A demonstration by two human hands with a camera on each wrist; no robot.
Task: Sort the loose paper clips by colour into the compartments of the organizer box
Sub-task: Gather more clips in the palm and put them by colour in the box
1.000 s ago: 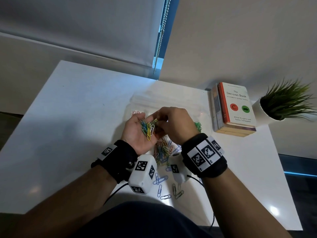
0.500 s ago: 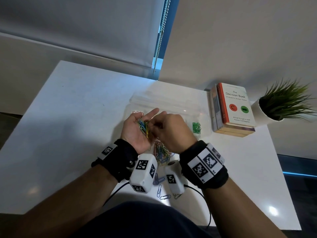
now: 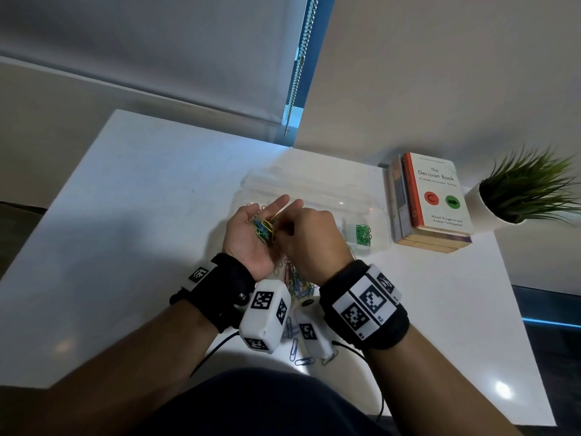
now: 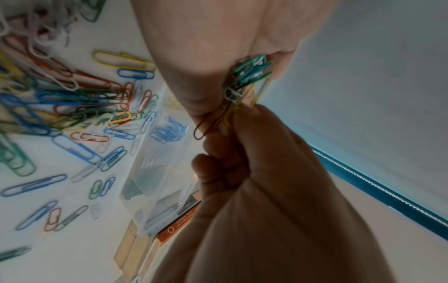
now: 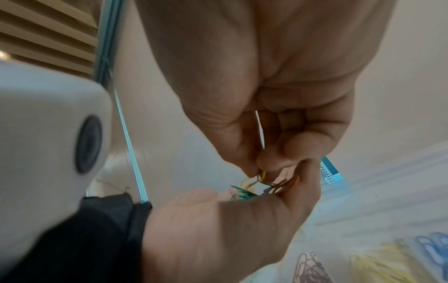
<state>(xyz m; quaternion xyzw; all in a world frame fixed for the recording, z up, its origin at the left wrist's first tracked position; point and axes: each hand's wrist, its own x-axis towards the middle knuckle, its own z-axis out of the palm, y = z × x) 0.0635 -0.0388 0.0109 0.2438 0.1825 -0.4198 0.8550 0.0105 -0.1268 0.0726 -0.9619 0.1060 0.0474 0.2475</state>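
Clip [image 3: 280, 212] lengthwise away, right hand [image 3: 309, 237] pinching

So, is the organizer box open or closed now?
Open: the organizer box shows no lid over the green clips, and its raised clear lid stands behind.

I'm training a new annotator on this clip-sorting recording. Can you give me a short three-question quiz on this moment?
1. True or false: the left hand carries a mixed bunch of paper clips in its palm.
2. What are the right hand fingers doing? A) resting flat on the table B) pinching at the bunch C) holding the book
3. What colour are the clips in the organizer box compartment nearest the book?

Key: 1 true; 2 B; 3 green.
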